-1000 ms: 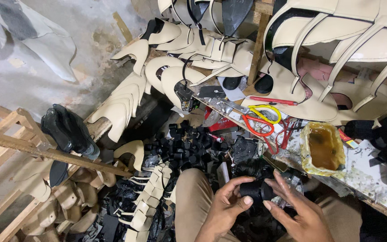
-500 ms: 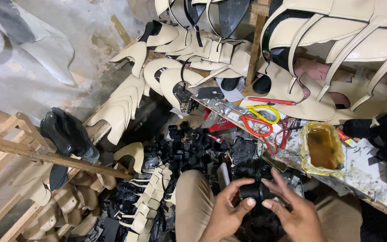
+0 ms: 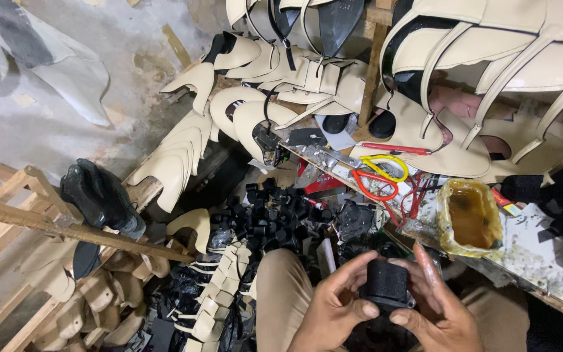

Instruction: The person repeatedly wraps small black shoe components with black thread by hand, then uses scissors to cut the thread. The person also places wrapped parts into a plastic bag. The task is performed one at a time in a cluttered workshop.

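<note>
I am holding a black block heel [image 3: 386, 284] at the bottom centre of the frame, my left hand [image 3: 330, 313] and my right hand [image 3: 439, 311] both closing their grip on it from either side, over my lap. Above my hands a heap of black heels [image 3: 272, 215] is lying, and to the right a glue tub [image 3: 469, 218] and red-handled scissors [image 3: 376, 186] are sitting on the messy surface [image 3: 542, 264].
</note>
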`<state>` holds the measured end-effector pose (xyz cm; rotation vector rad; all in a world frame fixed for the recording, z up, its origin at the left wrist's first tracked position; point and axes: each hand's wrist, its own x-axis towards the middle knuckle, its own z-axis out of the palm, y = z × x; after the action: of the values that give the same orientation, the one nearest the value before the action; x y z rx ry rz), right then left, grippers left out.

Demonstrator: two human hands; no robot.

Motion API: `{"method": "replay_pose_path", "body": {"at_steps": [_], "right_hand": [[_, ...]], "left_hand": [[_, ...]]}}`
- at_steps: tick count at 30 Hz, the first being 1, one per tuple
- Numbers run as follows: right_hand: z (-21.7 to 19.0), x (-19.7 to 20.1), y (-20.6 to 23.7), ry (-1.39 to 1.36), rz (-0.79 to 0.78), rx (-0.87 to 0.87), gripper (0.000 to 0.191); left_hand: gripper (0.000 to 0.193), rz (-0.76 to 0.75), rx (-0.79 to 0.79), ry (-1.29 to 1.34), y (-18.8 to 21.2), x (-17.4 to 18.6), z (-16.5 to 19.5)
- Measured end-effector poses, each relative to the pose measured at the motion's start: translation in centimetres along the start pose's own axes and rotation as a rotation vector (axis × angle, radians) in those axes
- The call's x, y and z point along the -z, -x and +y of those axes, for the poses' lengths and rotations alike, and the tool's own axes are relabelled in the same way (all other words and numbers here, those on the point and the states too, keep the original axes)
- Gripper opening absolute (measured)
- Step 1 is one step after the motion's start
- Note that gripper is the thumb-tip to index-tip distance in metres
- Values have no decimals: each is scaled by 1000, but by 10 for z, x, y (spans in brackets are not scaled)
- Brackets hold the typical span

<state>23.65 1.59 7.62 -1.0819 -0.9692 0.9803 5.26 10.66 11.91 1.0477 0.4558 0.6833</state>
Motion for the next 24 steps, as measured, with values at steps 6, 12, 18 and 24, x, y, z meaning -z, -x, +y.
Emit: {"method": "replay_pose_path", "body": {"at_steps": [6, 12, 18, 24], "right_hand": [[5, 0, 9, 87, 96, 94, 86], [0, -9, 9, 164, 111, 204, 74], [-19, -25, 4, -65, 214, 66, 84], [-32, -19, -3, 82, 95, 222, 93]], "left_hand": [[71, 142, -164, -251, 10, -18, 9], [64, 227, -213, -353, 13, -23, 12], [81, 200, -346, -260, 5, -39, 18], [77, 190, -260, -501, 7, -43, 35]]}}
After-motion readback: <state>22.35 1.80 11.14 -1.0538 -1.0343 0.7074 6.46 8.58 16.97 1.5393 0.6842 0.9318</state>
